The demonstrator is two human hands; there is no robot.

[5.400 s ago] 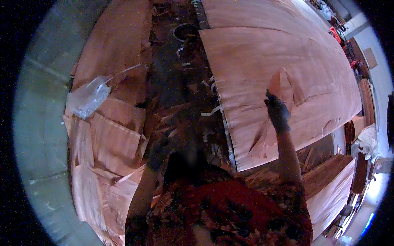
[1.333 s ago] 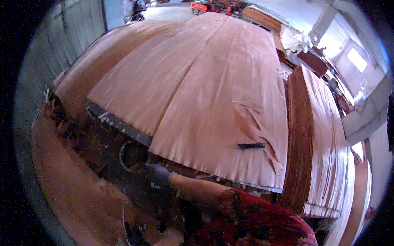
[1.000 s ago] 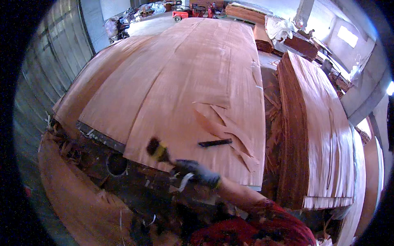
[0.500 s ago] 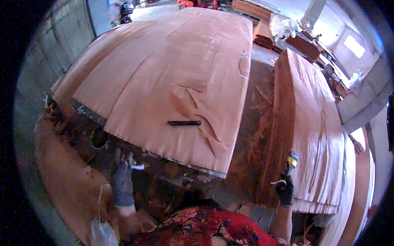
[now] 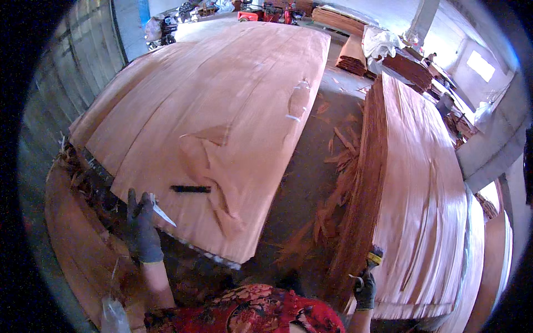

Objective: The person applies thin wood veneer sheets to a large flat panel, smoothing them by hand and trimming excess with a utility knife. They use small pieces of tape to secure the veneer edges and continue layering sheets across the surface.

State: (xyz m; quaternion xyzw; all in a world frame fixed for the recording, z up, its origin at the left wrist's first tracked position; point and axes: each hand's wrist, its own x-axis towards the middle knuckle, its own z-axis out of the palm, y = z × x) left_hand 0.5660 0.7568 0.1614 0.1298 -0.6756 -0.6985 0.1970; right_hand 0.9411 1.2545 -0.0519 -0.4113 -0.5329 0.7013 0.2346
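Note:
My left hand (image 5: 143, 230), in a grey glove, is at the near left edge of a large stack of reddish wood veneer sheets (image 5: 222, 83). A thin white pointed strip (image 5: 162, 213) sticks out from its fingers over the top sheet. My right hand (image 5: 364, 291), in a dark glove, grips a short brush-like tool (image 5: 375, 255) with a yellow band, beside a second veneer stack (image 5: 422, 194). Something pale and curved shows at that hand. A black bar (image 5: 190, 188) lies on the left stack by a torn, curled patch of veneer (image 5: 211, 166).
Veneer scraps (image 5: 316, 222) litter the dark floor between the stacks. Small white pieces stick to the left stack's right side. A clear plastic bag (image 5: 114, 316) hangs at lower left. A pillar (image 5: 494, 141) stands at right; a red vehicle (image 5: 251, 16) is far back.
My view has shifted right, so the left stack appears further left. My left hand has risen from below the stack's near edge to over its edge, with the white strip.

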